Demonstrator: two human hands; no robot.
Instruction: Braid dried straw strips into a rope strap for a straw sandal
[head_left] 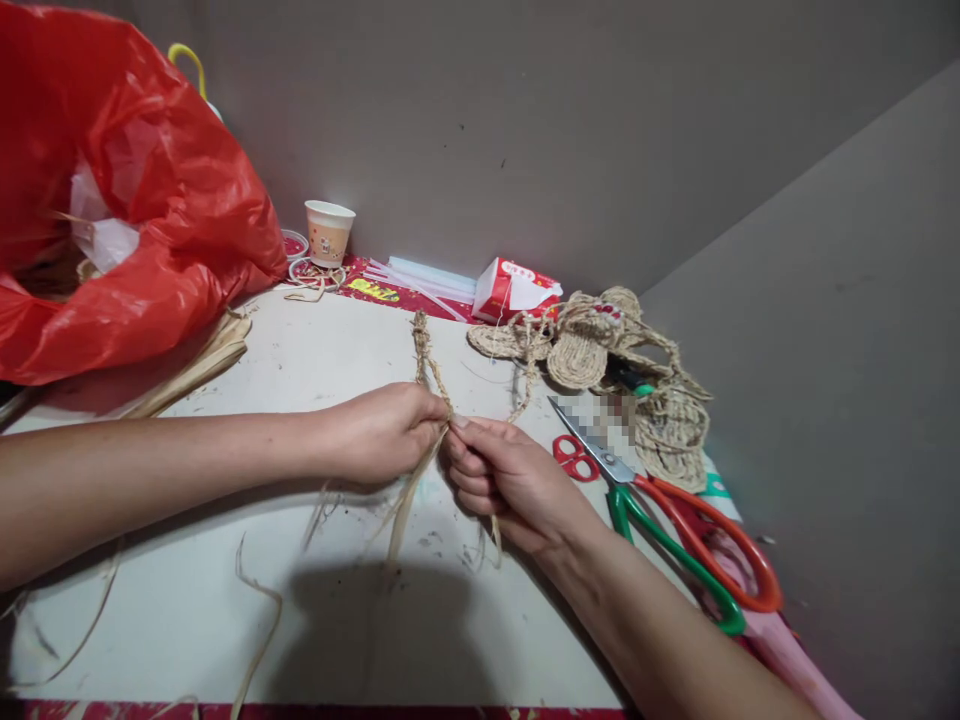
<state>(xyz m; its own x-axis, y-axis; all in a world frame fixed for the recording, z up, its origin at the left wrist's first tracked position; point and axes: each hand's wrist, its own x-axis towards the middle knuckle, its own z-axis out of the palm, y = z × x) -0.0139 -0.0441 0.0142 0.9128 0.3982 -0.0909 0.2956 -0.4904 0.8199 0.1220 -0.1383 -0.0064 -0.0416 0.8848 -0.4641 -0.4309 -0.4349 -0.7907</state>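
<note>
Over the middle of the white table top (330, 350), my left hand (397, 430) and my right hand (499, 475) meet, fingers pinched on a braided straw cord (421, 350). The cord's finished end runs away from me, towards the back of the table. Loose flat straw strands (401, 520) hang below my left hand, and a thinner strand pokes out under my right. My fingertips hide the spot where the strands cross. Right of my right hand lie large scissors (611, 465) with one red and one green handle, beside a small red-handled pair (575, 458).
A red plastic bag (150, 200) bulges at the left, with dry husks (195, 365) beside it. Along the wall stand a paper cup (328, 235), drinking straws (420, 285) and a red tissue pack (516, 290). Coiled woven straw pieces (577, 355) lie at right.
</note>
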